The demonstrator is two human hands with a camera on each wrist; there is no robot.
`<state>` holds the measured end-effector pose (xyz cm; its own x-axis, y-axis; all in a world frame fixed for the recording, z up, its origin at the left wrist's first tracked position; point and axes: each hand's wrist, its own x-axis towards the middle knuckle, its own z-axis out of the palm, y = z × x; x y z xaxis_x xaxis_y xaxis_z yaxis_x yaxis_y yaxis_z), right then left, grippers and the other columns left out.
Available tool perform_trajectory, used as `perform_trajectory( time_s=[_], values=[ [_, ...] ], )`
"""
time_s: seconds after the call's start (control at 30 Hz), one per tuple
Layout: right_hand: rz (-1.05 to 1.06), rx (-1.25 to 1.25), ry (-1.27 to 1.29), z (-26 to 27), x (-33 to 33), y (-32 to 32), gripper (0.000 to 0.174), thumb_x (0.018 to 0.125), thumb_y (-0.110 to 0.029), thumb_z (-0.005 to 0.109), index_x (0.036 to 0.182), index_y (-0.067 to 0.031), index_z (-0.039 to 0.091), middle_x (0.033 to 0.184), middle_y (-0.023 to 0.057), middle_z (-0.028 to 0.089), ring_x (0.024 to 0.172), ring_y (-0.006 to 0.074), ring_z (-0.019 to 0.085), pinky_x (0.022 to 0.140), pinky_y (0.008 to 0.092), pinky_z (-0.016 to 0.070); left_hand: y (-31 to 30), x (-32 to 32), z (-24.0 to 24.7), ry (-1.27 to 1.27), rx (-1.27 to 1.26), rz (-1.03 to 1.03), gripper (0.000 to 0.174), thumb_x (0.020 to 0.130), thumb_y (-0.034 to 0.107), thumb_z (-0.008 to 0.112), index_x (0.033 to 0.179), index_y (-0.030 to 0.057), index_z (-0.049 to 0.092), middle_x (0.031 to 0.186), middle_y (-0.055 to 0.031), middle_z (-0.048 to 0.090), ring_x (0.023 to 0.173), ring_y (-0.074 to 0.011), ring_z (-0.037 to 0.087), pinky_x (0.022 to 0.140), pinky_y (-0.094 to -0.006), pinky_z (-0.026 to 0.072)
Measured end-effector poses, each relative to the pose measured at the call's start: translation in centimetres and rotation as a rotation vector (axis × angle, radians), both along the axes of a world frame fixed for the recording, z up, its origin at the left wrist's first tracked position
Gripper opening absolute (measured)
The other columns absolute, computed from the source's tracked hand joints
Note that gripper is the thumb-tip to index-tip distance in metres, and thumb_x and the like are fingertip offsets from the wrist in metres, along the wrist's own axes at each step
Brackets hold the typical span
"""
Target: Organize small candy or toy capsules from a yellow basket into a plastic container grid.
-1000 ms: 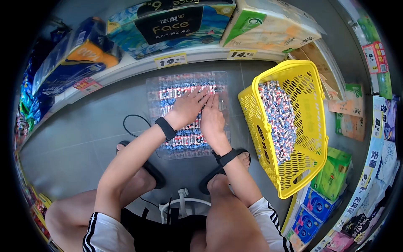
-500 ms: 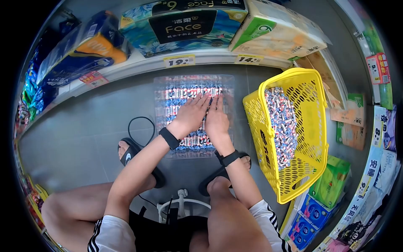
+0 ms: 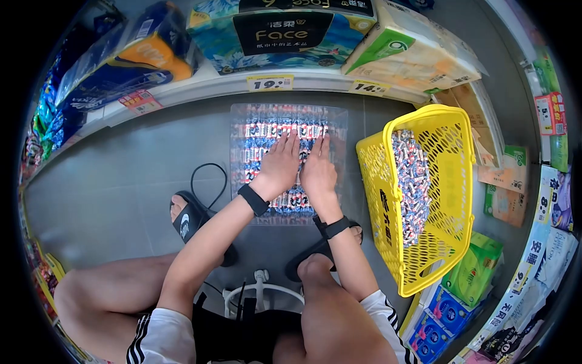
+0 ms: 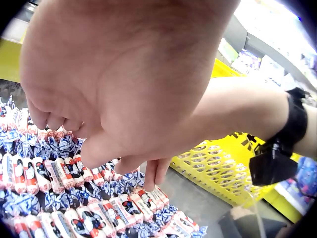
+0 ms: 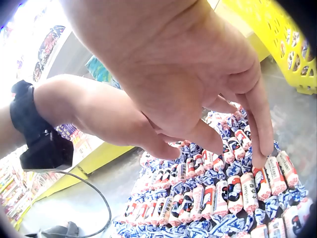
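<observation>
A clear shallow plastic box on the floor holds twist-wrapped candies laid side by side in several rows, with red, white and black wrappers and blue ends. My left hand lies over the middle rows, fingers extended forward. Beside it, my right hand reaches over the rows to its right, fingers straight too. In the right wrist view, the fingertips come right down to a row of candies. Neither hand has a candy gripped in the views. The hands hide part of the middle rows.
A yellow basket with a heap of loose wrapped candies stands right of the box. Shelves with tissue packs border the front and right. A cable lies on the floor left of the box, near a sandalled foot.
The head view has shifted, so box and basket appear further right. My hands, crowded together at the fingers before, now lie slightly apart, with the left fingers pointing straighter forward.
</observation>
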<state>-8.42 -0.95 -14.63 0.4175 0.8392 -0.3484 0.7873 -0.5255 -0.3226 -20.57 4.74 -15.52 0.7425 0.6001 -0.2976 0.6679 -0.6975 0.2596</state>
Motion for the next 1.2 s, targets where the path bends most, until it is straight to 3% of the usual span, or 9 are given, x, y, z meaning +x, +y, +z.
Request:
perform_trajectory(
  time_s=[0.57,0.67,0.73,0.77,0.93,1.0,1.13,1.17,1.2],
  values=[
    [0.067,-0.045,-0.025,2.5,-0.5,0.9,0.079,0.087,-0.015,0.072,0.158,-0.0005,0.04,0.169,0.0289,0.028,0.103,0.0479,0.074,0.083,0.0534,0.0629,0.1,-0.7,1.2,-0.043,-0.147,0.031,0.08,0.092,0.015,0.067,0.162,-0.0046,0.031,0.17,-0.0288,0.026,0.157,-0.0433,0.029,0.127,-0.0476,0.0329],
    [0.105,0.022,-0.049,2.8,-0.4,0.5,0.081,0.082,-0.014,0.08,0.152,0.0065,0.045,0.164,0.0315,0.036,0.102,0.0446,0.075,0.08,0.0467,0.0652,0.1,-1.0,1.6,-0.1,-0.134,0.036,0.079,0.092,0.015,0.067,0.161,-0.0046,0.032,0.169,-0.0288,0.028,0.156,-0.0441,0.032,0.126,-0.0478,0.0347],
    [0.144,0.134,0.001,3.5,0.0,0.1,0.064,0.087,-0.013,0.075,0.145,0.002,0.055,0.153,0.0292,0.051,0.1,0.046,0.074,0.084,0.0491,0.0635,-0.1,-1.1,2.9,-0.126,-0.116,0.036,0.075,0.093,0.012,0.065,0.159,-0.0049,0.035,0.167,-0.0286,0.031,0.153,-0.0449,0.037,0.125,-0.0481,0.0372],
    [0.144,0.143,-0.007,4.1,0.5,-0.1,0.064,0.087,-0.013,0.075,0.145,0.002,0.055,0.153,0.0292,0.051,0.1,0.046,0.074,0.084,0.0491,0.0635,-0.1,-1.2,3.7,-0.146,-0.11,0.054,0.069,0.093,0.011,0.064,0.156,-0.0053,0.04,0.164,-0.0289,0.037,0.15,-0.045,0.041,0.123,-0.0485,0.0388],
    [0.33,0.135,0.159,11.0,2.2,-1.4,0.037,0.093,-0.013,0.067,0.13,-0.0112,0.071,0.114,0.0241,0.073,0.097,0.0452,0.073,0.087,0.0543,0.06,-0.7,-1.4,6.3,-0.185,-0.112,0.044,0.052,0.094,0.009,0.06,0.143,-0.0064,0.055,0.152,-0.0293,0.053,0.141,-0.0447,0.051,0.118,-0.0499,0.0441],
    [0.342,0.162,0.131,13.7,2.7,-2.0,0.034,0.094,-0.014,0.068,0.126,-0.0074,0.073,0.111,0.0244,0.074,0.102,0.0454,0.07,0.09,0.0533,0.0578,-1.4,-1.3,8.2,-0.242,-0.11,0.04,0.045,0.093,0.009,0.06,0.135,-0.0067,0.06,0.146,-0.0284,0.058,0.137,-0.0447,0.054,0.115,-0.0503,0.0453],
    [0.4,0.311,0.072,16.7,4.6,-3.5,0.022,0.093,-0.012,0.066,0.113,-0.0058,0.073,0.104,0.0212,0.075,0.096,0.0426,0.072,0.083,0.0531,0.0592,-2.3,-0.1,11.6,-0.395,-0.136,0.017,0.029,0.093,0.007,0.058,0.118,-0.0061,0.064,0.118,-0.0252,0.068,0.111,-0.0427,0.067,0.096,-0.0515,0.0552],
    [0.439,0.382,0.089,17.1,5.2,-4.0,0.019,0.093,-0.012,0.066,0.11,-0.0047,0.072,0.103,0.0207,0.074,0.095,0.042,0.072,0.083,0.0531,0.0587,-2.7,0.4,12.2,-0.486,-0.072,0.031,0.021,0.093,0.007,0.058,0.108,-0.006,0.066,0.102,-0.0243,0.068,0.095,-0.0435,0.069,0.085,-0.053,0.0569],
    [0.476,0.451,0.102,17.8,5.8,-4.5,0.017,0.094,-0.012,0.066,0.107,-0.0037,0.071,0.102,0.0202,0.074,0.094,0.0414,0.072,0.082,0.0531,0.0583,-2.9,0.9,13.2,-0.497,-0.068,0.015,0.021,0.093,0.007,0.058,0.108,-0.006,0.066,0.102,-0.0243,0.068,0.095,-0.0435,0.069,0.085,-0.053,0.0569]
  ],
)
